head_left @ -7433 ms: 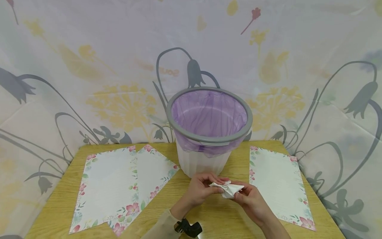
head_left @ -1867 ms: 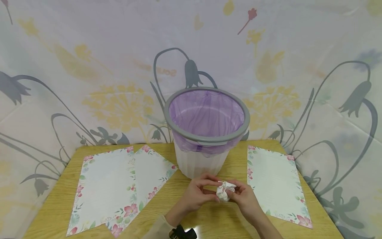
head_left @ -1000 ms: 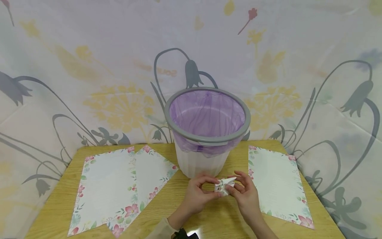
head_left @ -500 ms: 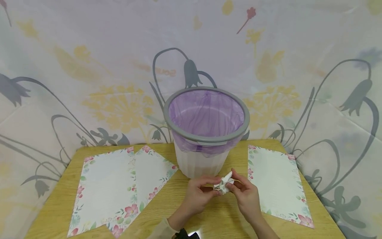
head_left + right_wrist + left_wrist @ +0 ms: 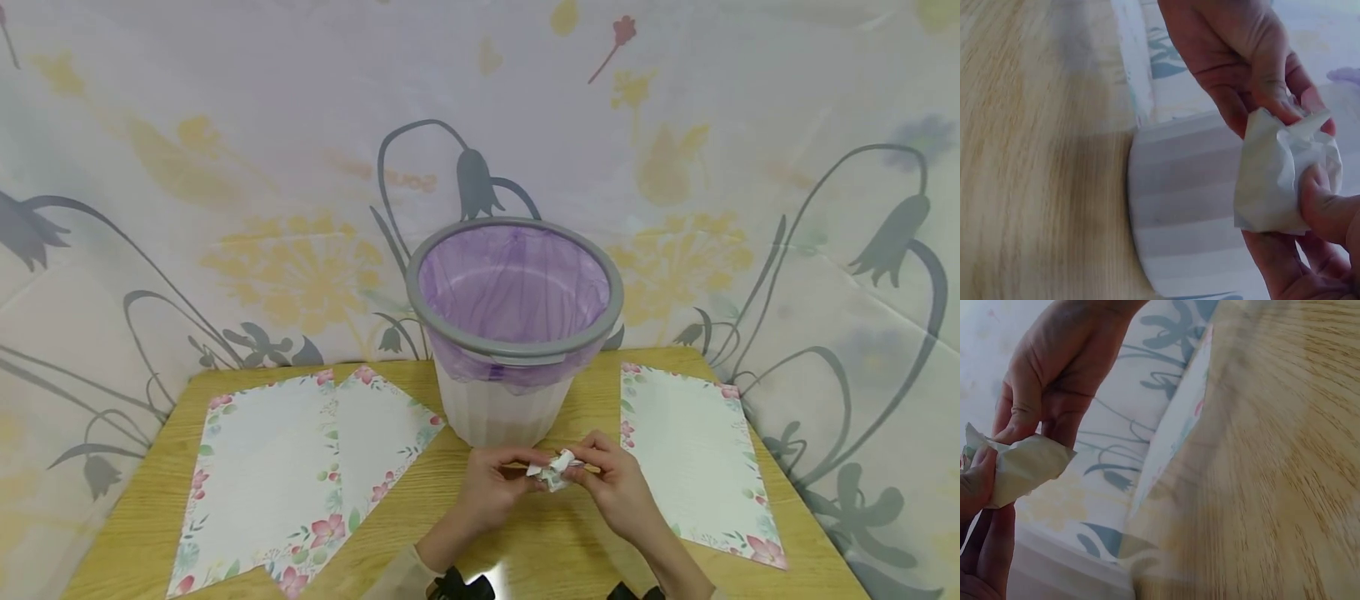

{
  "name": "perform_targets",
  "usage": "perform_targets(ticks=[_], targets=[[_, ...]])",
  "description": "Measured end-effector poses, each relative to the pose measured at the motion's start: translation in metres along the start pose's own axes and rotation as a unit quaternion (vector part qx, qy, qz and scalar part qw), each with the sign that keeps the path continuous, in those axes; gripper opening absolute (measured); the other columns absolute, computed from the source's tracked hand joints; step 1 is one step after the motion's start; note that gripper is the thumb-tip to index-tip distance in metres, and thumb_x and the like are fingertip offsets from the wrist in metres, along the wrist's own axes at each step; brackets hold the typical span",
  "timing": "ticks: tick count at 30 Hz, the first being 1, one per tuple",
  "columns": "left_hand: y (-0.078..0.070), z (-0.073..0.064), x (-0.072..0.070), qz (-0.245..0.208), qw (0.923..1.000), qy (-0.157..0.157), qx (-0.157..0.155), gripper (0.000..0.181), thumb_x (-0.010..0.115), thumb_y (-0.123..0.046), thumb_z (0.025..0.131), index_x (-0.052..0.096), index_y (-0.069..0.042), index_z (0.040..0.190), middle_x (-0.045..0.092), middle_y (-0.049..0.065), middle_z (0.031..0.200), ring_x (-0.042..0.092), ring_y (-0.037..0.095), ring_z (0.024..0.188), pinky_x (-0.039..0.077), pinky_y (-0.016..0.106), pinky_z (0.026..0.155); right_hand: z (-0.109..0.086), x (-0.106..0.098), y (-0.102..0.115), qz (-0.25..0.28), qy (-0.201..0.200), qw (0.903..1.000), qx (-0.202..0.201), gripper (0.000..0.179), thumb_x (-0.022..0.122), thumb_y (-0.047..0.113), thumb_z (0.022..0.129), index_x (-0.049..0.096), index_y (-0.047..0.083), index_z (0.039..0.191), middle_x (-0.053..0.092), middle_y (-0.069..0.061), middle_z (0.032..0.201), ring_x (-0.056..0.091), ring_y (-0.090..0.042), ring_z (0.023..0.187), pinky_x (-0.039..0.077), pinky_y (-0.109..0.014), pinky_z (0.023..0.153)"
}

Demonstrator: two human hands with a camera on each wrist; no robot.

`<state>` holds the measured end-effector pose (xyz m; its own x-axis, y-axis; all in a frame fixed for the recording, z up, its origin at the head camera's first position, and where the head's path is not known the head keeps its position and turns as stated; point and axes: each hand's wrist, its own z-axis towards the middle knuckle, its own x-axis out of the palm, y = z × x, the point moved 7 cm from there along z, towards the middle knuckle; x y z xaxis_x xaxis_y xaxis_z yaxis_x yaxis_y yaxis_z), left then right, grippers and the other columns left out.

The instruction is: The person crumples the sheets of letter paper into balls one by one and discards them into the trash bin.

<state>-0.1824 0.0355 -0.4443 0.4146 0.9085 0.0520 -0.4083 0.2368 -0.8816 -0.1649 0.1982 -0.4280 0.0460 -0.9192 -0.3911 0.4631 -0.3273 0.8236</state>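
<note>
Between my two hands is a crumpled sheet of paper (image 5: 552, 472), white with bits of printed colour, held above the table in front of the bin. My left hand (image 5: 491, 487) pinches its left side between thumb and fingers. On the other side my right hand (image 5: 611, 483) pinches it the same way. In the right wrist view the crumpled paper (image 5: 1272, 178) shows creased folds, with a thumb pressed into it. The left wrist view shows both thumbs on the wad (image 5: 1029, 465).
A white bin (image 5: 502, 408) with a grey rim and purple liner stands behind my hands. Two overlapping flower-bordered sheets (image 5: 262, 475) lie on the left of the wooden table (image 5: 405, 533). Another such sheet (image 5: 693, 458) lies on the right. A patterned cloth (image 5: 300, 125) hangs behind.
Over these seconds the paper is folded and squeezed into different crumpled shapes between my hands. A pointed corner that stuck up half a second ago is now bent down. Both hands keep their hold.
</note>
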Motion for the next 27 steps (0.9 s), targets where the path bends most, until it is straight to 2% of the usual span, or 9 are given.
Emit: perform_targets(ticks=[2,4,5,9,11,13,18,22,27], targets=[[0.006,-0.001,-0.002,-0.001,0.9999,0.014,-0.007,0.031,0.077,0.015,0.075,0.072,0.01,0.105,0.071,0.023,0.104,0.07,0.02,0.096,0.06,0.04,0.072,0.002,0.002,0.001,-0.007,0.017,0.9998,-0.004,0.021,0.07,-0.005,0.087,0.073,-0.007,0.108,0.057,-0.003,0.091,0.052,-0.008,0.08,0.055,-0.026,0.058],[0.006,-0.002,-0.001,0.018,0.9989,0.04,0.014,0.037,0.077,0.014,0.076,0.069,0.011,0.112,0.069,0.024,0.112,0.069,0.022,0.102,0.06,0.038,0.073,0.004,0.003,0.003,-0.019,0.032,0.9993,-0.011,0.023,0.069,-0.003,0.088,0.073,-0.006,0.11,0.056,-0.001,0.091,0.05,-0.008,0.077,0.052,-0.025,0.056],[0.004,-0.002,0.0,0.041,0.997,0.056,0.035,0.039,0.077,0.013,0.076,0.069,0.011,0.114,0.068,0.024,0.116,0.068,0.023,0.105,0.059,0.037,0.073,0.004,0.003,0.003,-0.027,0.038,0.9988,-0.014,0.023,0.069,-0.002,0.089,0.072,-0.007,0.111,0.055,0.0,0.091,0.048,-0.008,0.076,0.05,-0.024,0.055],[-0.002,-0.003,0.005,0.124,0.9782,0.102,0.131,0.042,0.079,0.01,0.073,0.068,0.011,0.114,0.062,0.025,0.127,0.063,0.03,0.116,0.057,0.034,0.083,0.005,0.005,0.003,-0.05,0.05,0.9973,-0.019,0.028,0.067,-0.001,0.091,0.069,-0.01,0.117,0.052,0.002,0.091,0.043,-0.007,0.07,0.045,-0.023,0.052],[-0.003,-0.003,0.007,0.15,0.9707,0.113,0.149,0.043,0.081,0.007,0.073,0.07,0.008,0.114,0.062,0.022,0.129,0.061,0.029,0.118,0.055,0.033,0.088,0.005,0.006,-0.001,-0.045,0.048,0.9978,-0.006,0.029,0.068,-0.001,0.09,0.068,-0.011,0.118,0.055,0.001,0.092,0.045,-0.008,0.07,0.047,-0.022,0.054],[-0.004,-0.003,0.008,0.158,0.9686,0.119,0.151,0.042,0.081,0.005,0.074,0.071,0.006,0.115,0.062,0.02,0.131,0.06,0.027,0.12,0.053,0.032,0.092,0.004,0.005,-0.005,-0.027,0.037,0.9987,0.022,0.03,0.069,-0.001,0.09,0.068,-0.009,0.119,0.061,-0.002,0.095,0.054,-0.009,0.075,0.053,-0.022,0.061],[-0.007,-0.001,0.006,0.155,0.9711,0.126,0.13,0.038,0.08,0.001,0.078,0.072,0.002,0.115,0.062,0.015,0.133,0.061,0.025,0.12,0.057,0.027,0.08,0.001,0.005,-0.017,0.063,0.008,0.9931,0.098,0.037,0.071,0.001,0.09,0.065,-0.005,0.125,0.067,-0.017,0.114,0.067,-0.014,0.098,0.058,-0.027,0.078],[-0.009,-0.001,0.003,0.125,0.9779,0.124,0.114,0.038,0.078,0.007,0.077,0.07,0.006,0.114,0.061,0.02,0.133,0.062,0.028,0.117,0.059,0.03,0.074,0.002,0.008,-0.018,0.113,0.018,0.9884,0.1,0.037,0.069,0.002,0.092,0.061,-0.01,0.127,0.061,-0.026,0.125,0.065,-0.012,0.105,0.057,-0.028,0.082],[-0.007,-0.001,-0.002,0.081,0.9861,0.111,0.094,0.036,0.076,0.014,0.075,0.068,0.012,0.111,0.059,0.028,0.13,0.063,0.032,0.115,0.06,0.041,0.073,0.007,0.003,-0.013,0.106,0.018,0.9916,0.071,0.033,0.065,0.001,0.095,0.062,-0.011,0.126,0.065,-0.025,0.122,0.063,-0.009,0.108,0.054,-0.025,0.085]])
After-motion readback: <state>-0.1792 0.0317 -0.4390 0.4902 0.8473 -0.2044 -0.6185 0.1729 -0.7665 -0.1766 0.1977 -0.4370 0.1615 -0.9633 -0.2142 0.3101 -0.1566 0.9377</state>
